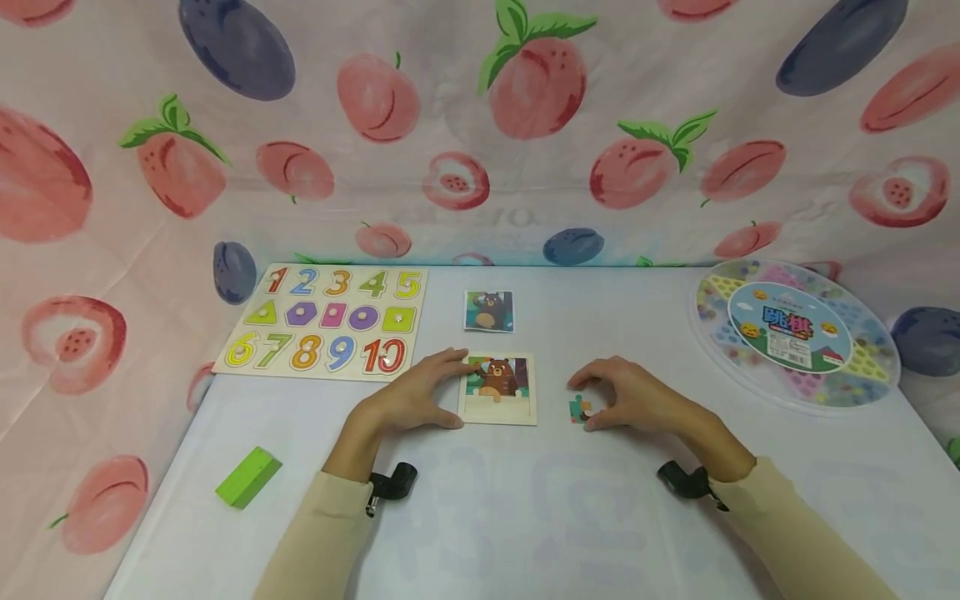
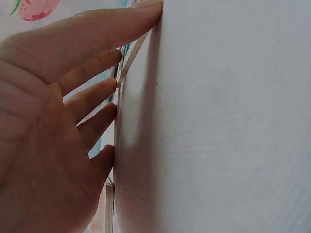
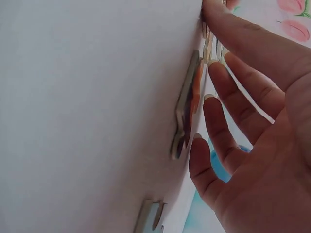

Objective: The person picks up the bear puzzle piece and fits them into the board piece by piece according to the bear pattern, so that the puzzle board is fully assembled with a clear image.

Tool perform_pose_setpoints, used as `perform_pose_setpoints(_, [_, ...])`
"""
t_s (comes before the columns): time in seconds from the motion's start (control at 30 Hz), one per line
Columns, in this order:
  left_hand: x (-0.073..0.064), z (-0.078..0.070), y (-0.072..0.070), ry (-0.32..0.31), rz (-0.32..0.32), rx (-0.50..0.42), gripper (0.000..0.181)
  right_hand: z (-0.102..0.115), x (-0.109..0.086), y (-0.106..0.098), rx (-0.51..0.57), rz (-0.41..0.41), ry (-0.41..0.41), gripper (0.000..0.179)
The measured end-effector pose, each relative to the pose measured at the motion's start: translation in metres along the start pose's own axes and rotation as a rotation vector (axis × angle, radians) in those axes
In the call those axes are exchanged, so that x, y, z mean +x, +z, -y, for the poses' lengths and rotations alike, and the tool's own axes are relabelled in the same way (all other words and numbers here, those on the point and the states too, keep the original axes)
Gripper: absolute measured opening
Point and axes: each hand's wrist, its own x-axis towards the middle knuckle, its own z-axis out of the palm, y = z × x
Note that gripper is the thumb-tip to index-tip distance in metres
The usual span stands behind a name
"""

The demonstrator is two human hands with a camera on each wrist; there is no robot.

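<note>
A small wooden jigsaw tray (image 1: 497, 414) shows a brown bear picture in its upper part and bare wood along the bottom. My left hand (image 1: 411, 392) is at its left side, thumb by the near corner and index finger over the upper left edge. In the left wrist view its fingers (image 2: 97, 121) extend loosely. A teal and orange jigsaw piece (image 1: 579, 408) lies right of the tray, between thumb and index finger of my right hand (image 1: 637, 396). The right wrist view shows another piece (image 3: 150, 218) on the table by its relaxed fingers (image 3: 218, 126).
A bear picture card (image 1: 489, 312) lies beyond the tray. To the left are a number-and-shape board (image 1: 322, 321) and a green block (image 1: 249, 477). A round clear game box (image 1: 795, 333) sits at the back right. A fruit-patterned curtain (image 1: 480, 125) hangs behind the table.
</note>
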Motion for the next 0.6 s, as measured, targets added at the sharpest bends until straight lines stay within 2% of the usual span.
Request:
perform_pose_setpoints(0.4, [0.0001, 0.0012, 0.0002, 0.003, -0.002, -0.010, 0.075, 0.0003, 0.0007, -0.0007, 0.008, 0.012, -0.016, 0.035])
perform_pose_setpoints(0.6, [-0.0001, 0.0012, 0.0004, 0.003, -0.003, -0.016, 0.075, -0.0005, 0.0000, 0.0002, 0.011, 0.007, -0.015, 0.032])
